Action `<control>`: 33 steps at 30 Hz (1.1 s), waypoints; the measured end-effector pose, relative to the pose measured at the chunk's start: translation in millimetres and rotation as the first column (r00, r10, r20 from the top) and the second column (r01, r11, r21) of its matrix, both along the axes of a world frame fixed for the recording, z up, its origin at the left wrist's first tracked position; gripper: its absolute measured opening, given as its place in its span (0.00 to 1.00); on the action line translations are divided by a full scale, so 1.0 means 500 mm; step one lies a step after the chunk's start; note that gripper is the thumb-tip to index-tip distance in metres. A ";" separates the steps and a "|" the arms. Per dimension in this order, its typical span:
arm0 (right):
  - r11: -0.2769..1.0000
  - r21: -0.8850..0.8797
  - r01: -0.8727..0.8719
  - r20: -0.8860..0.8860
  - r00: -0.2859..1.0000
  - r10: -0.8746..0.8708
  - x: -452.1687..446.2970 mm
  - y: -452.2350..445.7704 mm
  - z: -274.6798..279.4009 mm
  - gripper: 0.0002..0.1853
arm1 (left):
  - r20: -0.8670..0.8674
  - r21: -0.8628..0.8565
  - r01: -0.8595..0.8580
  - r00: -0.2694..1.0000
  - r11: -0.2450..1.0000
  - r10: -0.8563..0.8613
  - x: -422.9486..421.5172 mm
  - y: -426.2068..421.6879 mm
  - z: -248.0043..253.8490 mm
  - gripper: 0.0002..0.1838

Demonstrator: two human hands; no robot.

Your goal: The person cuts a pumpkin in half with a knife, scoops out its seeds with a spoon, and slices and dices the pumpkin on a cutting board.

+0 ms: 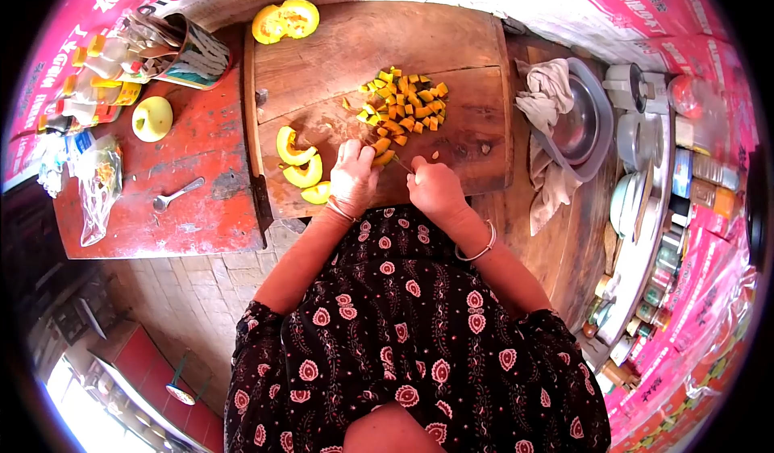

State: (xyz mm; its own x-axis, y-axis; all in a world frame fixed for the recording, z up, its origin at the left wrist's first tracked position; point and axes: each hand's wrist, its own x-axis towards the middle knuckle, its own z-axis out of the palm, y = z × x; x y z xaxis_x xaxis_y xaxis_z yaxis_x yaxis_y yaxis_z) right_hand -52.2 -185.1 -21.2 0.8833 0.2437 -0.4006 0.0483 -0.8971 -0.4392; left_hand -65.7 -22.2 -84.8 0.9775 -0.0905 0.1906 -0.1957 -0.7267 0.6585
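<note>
My left hand [353,176] is closed on a piece of pumpkin [382,151] near the front edge of the wooden board [322,74]. Just right of it, my right hand [434,185] is wrapped round a knife, whose thin blade [403,164] points at the pumpkin piece; its handle is hidden in my fist. Beyond my hands lies a pile of orange pumpkin cubes [407,102]. Curved pumpkin slices [304,173] rest left of my left hand. At the board's far left corner are larger cut pumpkin pieces [298,18].
On the red table [201,219] at left are a yellow-green round fruit [152,119], a spoon [162,202], a plastic bag [101,187], bottles and a utensil holder [197,54]. Right of the board are a plastic basin [592,122] and a cloth [548,90], beside shelves of jars.
</note>
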 end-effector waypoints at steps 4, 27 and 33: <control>0.998 -0.055 -0.016 -0.043 0.999 0.014 0.002 0.007 -0.002 0.06 | -0.029 -0.037 -0.017 0.999 0.999 0.016 0.000 -0.002 -0.001 0.16; 1.000 -0.010 -0.030 -0.060 0.998 0.029 0.001 0.033 0.006 0.06 | -0.098 -0.177 -0.089 0.993 0.980 0.073 -0.025 0.018 -0.017 0.22; 0.999 -0.037 0.004 -0.151 0.988 -0.009 0.003 0.038 -0.001 0.07 | -0.022 -0.100 -0.021 1.000 0.995 0.018 -0.014 0.018 -0.019 0.17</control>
